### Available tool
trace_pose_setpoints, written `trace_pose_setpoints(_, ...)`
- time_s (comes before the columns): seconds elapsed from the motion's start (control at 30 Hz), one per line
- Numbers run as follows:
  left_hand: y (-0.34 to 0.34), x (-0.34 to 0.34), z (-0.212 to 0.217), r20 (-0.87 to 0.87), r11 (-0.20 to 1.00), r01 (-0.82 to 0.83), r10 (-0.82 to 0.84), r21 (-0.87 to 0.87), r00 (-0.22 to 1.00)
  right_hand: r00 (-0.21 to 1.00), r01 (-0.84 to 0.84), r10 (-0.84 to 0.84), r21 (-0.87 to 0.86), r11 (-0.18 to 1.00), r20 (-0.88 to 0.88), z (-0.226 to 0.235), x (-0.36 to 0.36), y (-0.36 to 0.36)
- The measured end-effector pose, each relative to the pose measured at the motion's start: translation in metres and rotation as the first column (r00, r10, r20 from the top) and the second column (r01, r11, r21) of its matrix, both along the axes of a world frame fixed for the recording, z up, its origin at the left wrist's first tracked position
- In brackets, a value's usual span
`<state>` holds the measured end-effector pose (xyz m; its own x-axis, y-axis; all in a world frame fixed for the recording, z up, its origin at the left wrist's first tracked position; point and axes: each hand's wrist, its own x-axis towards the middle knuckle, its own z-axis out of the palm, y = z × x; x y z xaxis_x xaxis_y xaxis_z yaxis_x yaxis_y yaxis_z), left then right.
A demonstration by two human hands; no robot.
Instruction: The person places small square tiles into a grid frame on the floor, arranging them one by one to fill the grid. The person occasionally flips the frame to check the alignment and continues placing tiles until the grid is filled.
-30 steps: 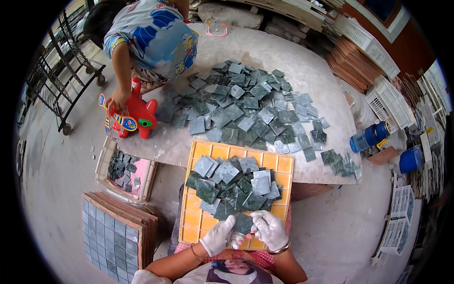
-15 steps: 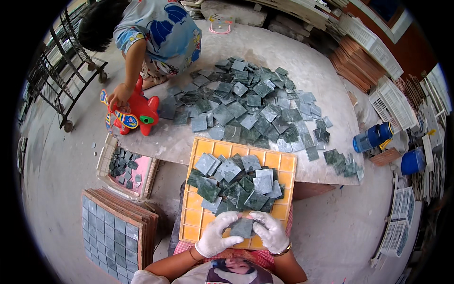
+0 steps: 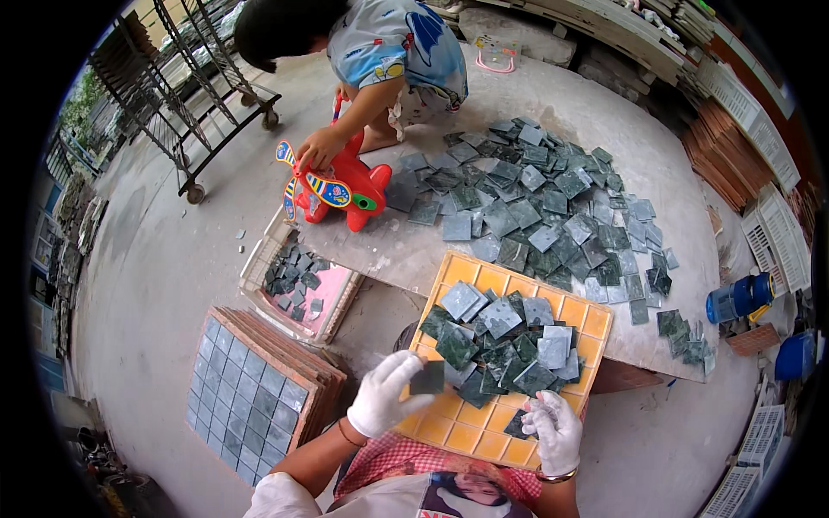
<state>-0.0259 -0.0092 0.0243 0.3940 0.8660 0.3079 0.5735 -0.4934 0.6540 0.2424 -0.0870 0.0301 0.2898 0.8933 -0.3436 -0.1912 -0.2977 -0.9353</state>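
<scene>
My left hand (image 3: 385, 395), in a white glove, pinches a dark green square stone tile (image 3: 427, 377) beside the left edge of a yellow gridded tray (image 3: 445, 425). The gloved right hand (image 3: 554, 436) is closed at the tray's near right part. Its fingertips meet a second dark tile (image 3: 515, 424), partly covered by the fingers. Over the middle of the tray lies a loose heap of grey and green tiles (image 3: 503, 352). The tray rests on my lap, against the edge of a grey stone table (image 3: 596, 112).
Many loose tiles (image 3: 553, 203) spread over the table. A person (image 3: 389, 65) crouches there, one hand on a red toy plane (image 3: 350, 186). Left of me are a crate of tile pieces (image 3: 335, 302) and a stack of tiled panels (image 3: 250, 388). Blue jugs (image 3: 738, 298) stand right.
My view has swung left. Both hands were together around one tile; now they are apart, the left with a tile at the tray's left edge, the right at its near right.
</scene>
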Motion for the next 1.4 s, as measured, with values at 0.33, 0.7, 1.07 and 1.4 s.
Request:
trace_pose_setpoints(0.33, 0.066, -0.097, 0.002, 0.014, 0.851, -0.523, 0.523, 0.047, 0.852, 0.706, -0.086, -0.009, 0.099, 0.991, 0.708, -0.013, 0.065, -0.026)
trace_pose_setpoints(0.7, 0.005, 0.063, -0.021, -0.359, 0.958, 0.280, -0.241, 0.058, 0.901, 0.356, -0.256, 0.269, -0.183, 0.949, 0.895, -0.021, 0.041, -0.045)
trace_pose_setpoints(1.07, 0.010, 0.063, -0.018, -0.328, 0.927, 0.363, -0.317, 0.090, 0.890, 0.207, -0.426, 0.457, -0.341, 0.838, 0.865, -0.008, 0.072, -0.084)
trace_pose_setpoints(1.4, -0.015, 0.027, -0.009, -0.262, 0.966, 0.251, -0.258, -0.057, 0.930, 0.154, -0.324, 0.368, -0.305, 0.896, 0.917, -0.024, 0.044, -0.095)
